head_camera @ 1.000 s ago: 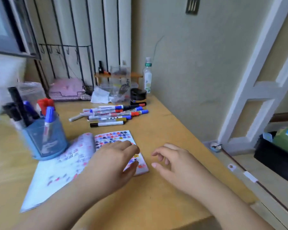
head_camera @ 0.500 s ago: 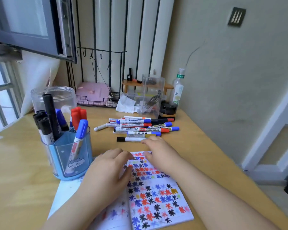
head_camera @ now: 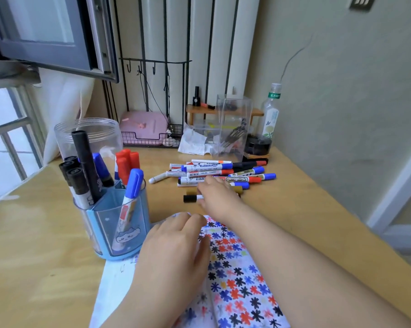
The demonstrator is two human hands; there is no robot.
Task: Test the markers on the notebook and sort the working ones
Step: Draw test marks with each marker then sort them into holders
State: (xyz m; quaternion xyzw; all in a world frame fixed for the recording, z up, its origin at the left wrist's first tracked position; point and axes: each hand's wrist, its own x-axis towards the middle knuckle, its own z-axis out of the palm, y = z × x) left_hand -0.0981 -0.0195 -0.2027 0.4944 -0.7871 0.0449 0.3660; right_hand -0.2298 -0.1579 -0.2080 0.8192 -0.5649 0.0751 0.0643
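The right hand (head_camera: 217,196) is reaching across the wooden surface (head_camera: 294,209) to the near edge of the loose marker pile (head_camera: 219,174), its fingers curling down over a black-capped marker (head_camera: 191,198) that is lying apart from the rest on the near side. The fingers are covering most of the barrel, so only the black cap and a short white stretch are showing; whether the grip is actually clamped on it or only resting there I cannot tell. A second dark-ended marker (head_camera: 192,191) is lying just behind it, also partly under the fingers.

The left hand (head_camera: 173,247) is lying flat, fingers relaxed and apart, pressing on the open notebook (head_camera: 237,275) at the near edge of the surface — its right page is crowded with black, red, blue and yellow flower-like scribbles.

The pile is sitting toward the far edge, markers with blue, red and black caps lying mostly parallel, one lettered WHITEBOARD. Toward the left side, just beside the notebook, a blue pen holder (head_camera: 114,223) is standing upright, holding black, blue and red markers in separate compartments. Behind it a clear plastic jar (head_camera: 88,136) is standing, and along the far edge a clear acrylic box (head_camera: 232,124) and a plastic bottle (head_camera: 270,114) are standing close to the wall.
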